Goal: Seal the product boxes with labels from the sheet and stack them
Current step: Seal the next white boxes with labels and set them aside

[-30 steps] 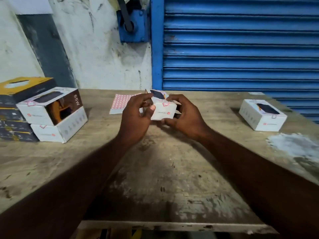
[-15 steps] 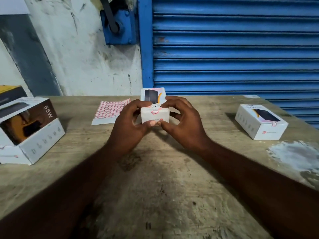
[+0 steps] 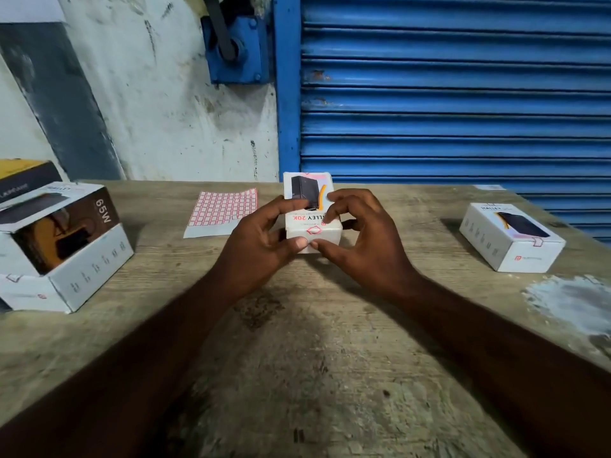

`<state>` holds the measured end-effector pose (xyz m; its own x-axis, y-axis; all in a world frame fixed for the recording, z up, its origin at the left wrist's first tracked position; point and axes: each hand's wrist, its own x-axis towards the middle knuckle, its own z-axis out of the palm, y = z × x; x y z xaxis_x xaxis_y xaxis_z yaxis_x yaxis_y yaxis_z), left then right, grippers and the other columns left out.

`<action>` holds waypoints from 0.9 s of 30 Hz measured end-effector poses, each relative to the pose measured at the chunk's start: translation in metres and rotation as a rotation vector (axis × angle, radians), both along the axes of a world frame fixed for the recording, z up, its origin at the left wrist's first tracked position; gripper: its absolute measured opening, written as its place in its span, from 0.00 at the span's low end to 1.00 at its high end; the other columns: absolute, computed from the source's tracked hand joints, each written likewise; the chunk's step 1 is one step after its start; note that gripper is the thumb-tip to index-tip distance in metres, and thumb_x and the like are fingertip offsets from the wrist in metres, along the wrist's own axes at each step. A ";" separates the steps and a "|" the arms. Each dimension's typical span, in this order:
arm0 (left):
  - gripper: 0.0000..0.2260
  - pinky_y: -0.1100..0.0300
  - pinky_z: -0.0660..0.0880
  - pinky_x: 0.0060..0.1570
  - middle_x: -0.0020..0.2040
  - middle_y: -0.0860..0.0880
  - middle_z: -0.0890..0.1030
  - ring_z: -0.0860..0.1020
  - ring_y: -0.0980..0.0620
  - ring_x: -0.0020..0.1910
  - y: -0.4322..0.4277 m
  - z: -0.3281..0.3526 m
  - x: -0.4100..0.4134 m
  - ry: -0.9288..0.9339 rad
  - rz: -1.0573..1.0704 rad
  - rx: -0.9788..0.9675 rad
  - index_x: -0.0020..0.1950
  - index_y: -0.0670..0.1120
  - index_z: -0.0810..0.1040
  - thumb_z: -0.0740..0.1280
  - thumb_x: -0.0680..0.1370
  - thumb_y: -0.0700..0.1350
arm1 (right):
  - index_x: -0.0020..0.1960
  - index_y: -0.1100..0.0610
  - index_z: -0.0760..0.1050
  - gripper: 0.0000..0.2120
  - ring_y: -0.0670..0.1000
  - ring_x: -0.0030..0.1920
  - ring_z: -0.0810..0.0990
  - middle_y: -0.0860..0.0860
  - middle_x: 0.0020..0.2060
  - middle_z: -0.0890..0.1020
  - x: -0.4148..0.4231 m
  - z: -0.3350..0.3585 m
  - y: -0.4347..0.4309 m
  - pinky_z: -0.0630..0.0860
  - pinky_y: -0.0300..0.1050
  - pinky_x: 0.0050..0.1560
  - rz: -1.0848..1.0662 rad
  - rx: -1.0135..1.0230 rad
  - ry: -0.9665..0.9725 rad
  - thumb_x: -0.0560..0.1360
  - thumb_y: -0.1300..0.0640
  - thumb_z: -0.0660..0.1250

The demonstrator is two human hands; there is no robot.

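Left hand (image 3: 261, 239): curled round the left side of a small white cardboard product box (image 3: 302, 190). The thumb presses on the near end face and the fingers hook over the printed top.
Right hand (image 3: 360, 242): clamped on the same box from the right. Its thumb tip meets the left thumb on the near face and its fingers bend over the top.
Held box: at the centre of the worn wooden counter (image 3: 314, 358), low over it or resting on it; contact cannot be told. The near end faces the person, likely so the flap seam is in plain sight.
Red-bordered label (image 3: 313, 230): stuck across the edge where the top meets the near end. Both thumbs sit just below it, apparently rubbing it flat so it bridges the flap.
Sheet of red-outlined labels (image 3: 224, 209): flat on the counter just behind the left hand, near enough for the next peel.
Stack at left: a white and brown box marked 65W (image 3: 76, 233) lies askew on a white box (image 3: 89, 276), beside a black and yellow carton (image 3: 26, 175). This looks like the pile for finished boxes.
Lone white box at right (image 3: 509, 236): well apart, with a small label tab on its near edge.
Stage: sealing looks nearly done, and stacking to the left seems next.
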<state>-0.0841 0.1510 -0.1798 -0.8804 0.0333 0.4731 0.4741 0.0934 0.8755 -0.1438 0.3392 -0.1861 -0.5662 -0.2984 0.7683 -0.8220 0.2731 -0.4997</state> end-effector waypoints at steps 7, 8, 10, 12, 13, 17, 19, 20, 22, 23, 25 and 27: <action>0.25 0.56 0.78 0.62 0.68 0.52 0.78 0.80 0.53 0.64 0.002 0.000 -0.002 0.020 0.017 0.013 0.67 0.45 0.77 0.72 0.73 0.27 | 0.57 0.54 0.83 0.17 0.51 0.64 0.76 0.53 0.60 0.76 0.002 -0.003 0.000 0.78 0.57 0.59 0.024 0.008 -0.001 0.69 0.54 0.78; 0.25 0.56 0.78 0.62 0.68 0.53 0.78 0.80 0.54 0.64 0.002 0.000 -0.002 0.021 0.026 0.005 0.67 0.44 0.77 0.73 0.73 0.27 | 0.56 0.53 0.83 0.16 0.52 0.64 0.76 0.53 0.60 0.76 0.001 -0.004 -0.001 0.78 0.58 0.59 0.017 0.009 -0.005 0.69 0.53 0.77; 0.25 0.56 0.79 0.62 0.67 0.55 0.78 0.80 0.55 0.63 0.002 0.000 -0.001 0.016 0.044 -0.022 0.67 0.45 0.77 0.73 0.73 0.28 | 0.56 0.53 0.83 0.16 0.52 0.65 0.76 0.52 0.60 0.76 0.002 -0.003 -0.001 0.77 0.59 0.59 0.008 0.013 -0.011 0.69 0.52 0.77; 0.26 0.55 0.79 0.62 0.68 0.53 0.78 0.80 0.55 0.63 0.001 0.000 -0.002 0.009 0.055 -0.039 0.68 0.46 0.76 0.73 0.73 0.28 | 0.56 0.52 0.83 0.17 0.52 0.64 0.75 0.51 0.59 0.76 0.004 -0.001 0.000 0.77 0.60 0.58 -0.009 0.028 -0.002 0.69 0.51 0.77; 0.27 0.56 0.78 0.62 0.68 0.51 0.78 0.80 0.55 0.64 0.000 0.000 -0.002 0.005 0.055 -0.037 0.69 0.46 0.75 0.73 0.73 0.28 | 0.56 0.52 0.82 0.17 0.51 0.63 0.75 0.50 0.59 0.77 0.005 0.000 -0.001 0.77 0.59 0.58 -0.027 0.041 0.008 0.68 0.52 0.77; 0.25 0.61 0.81 0.52 0.65 0.46 0.80 0.82 0.55 0.59 -0.003 0.004 -0.003 -0.071 0.089 0.102 0.71 0.45 0.70 0.69 0.77 0.29 | 0.59 0.50 0.80 0.20 0.49 0.59 0.74 0.48 0.56 0.77 0.010 0.007 0.001 0.77 0.52 0.55 -0.057 0.102 0.020 0.69 0.49 0.77; 0.19 0.57 0.82 0.50 0.63 0.44 0.82 0.83 0.52 0.55 -0.004 0.006 -0.004 -0.154 0.126 0.245 0.68 0.45 0.72 0.66 0.79 0.31 | 0.60 0.53 0.80 0.19 0.49 0.55 0.76 0.49 0.55 0.79 0.012 0.010 0.003 0.77 0.47 0.52 -0.011 0.113 -0.003 0.73 0.47 0.71; 0.16 0.55 0.83 0.51 0.63 0.45 0.82 0.83 0.50 0.56 -0.006 0.006 -0.005 -0.184 0.139 0.289 0.66 0.47 0.74 0.65 0.80 0.33 | 0.60 0.54 0.80 0.17 0.49 0.53 0.78 0.49 0.53 0.79 0.013 0.011 0.003 0.77 0.46 0.50 0.016 0.113 -0.030 0.74 0.48 0.68; 0.13 0.55 0.82 0.51 0.59 0.48 0.83 0.83 0.50 0.57 -0.007 0.007 -0.006 -0.221 0.136 0.333 0.60 0.50 0.78 0.63 0.82 0.34 | 0.60 0.55 0.81 0.14 0.49 0.50 0.80 0.48 0.50 0.81 0.015 0.014 0.003 0.79 0.48 0.47 0.046 0.100 -0.070 0.76 0.53 0.67; 0.13 0.56 0.83 0.51 0.58 0.49 0.84 0.83 0.51 0.56 -0.007 0.008 -0.006 -0.232 0.117 0.354 0.59 0.50 0.78 0.63 0.82 0.34 | 0.59 0.55 0.82 0.13 0.49 0.48 0.80 0.46 0.49 0.82 0.015 0.015 0.002 0.79 0.49 0.46 0.042 0.093 -0.070 0.76 0.55 0.69; 0.12 0.58 0.83 0.50 0.57 0.48 0.84 0.83 0.52 0.55 -0.006 0.009 -0.006 -0.246 0.087 0.374 0.60 0.49 0.78 0.62 0.82 0.34 | 0.59 0.55 0.82 0.14 0.48 0.47 0.81 0.46 0.47 0.82 0.015 0.015 0.002 0.78 0.45 0.46 0.029 0.088 -0.052 0.73 0.56 0.73; 0.13 0.59 0.82 0.50 0.55 0.48 0.84 0.84 0.53 0.54 -0.004 0.009 -0.005 -0.242 0.072 0.385 0.62 0.47 0.77 0.62 0.82 0.34 | 0.59 0.56 0.81 0.18 0.47 0.48 0.79 0.48 0.48 0.81 0.016 0.016 0.003 0.75 0.39 0.49 0.003 0.098 -0.041 0.70 0.54 0.77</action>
<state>-0.0894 0.1469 -0.1710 -0.9606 -0.1700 0.2198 0.2562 -0.2356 0.9375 -0.1277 0.3418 -0.1700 -0.5955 -0.3731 0.7115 -0.8024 0.3198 -0.5039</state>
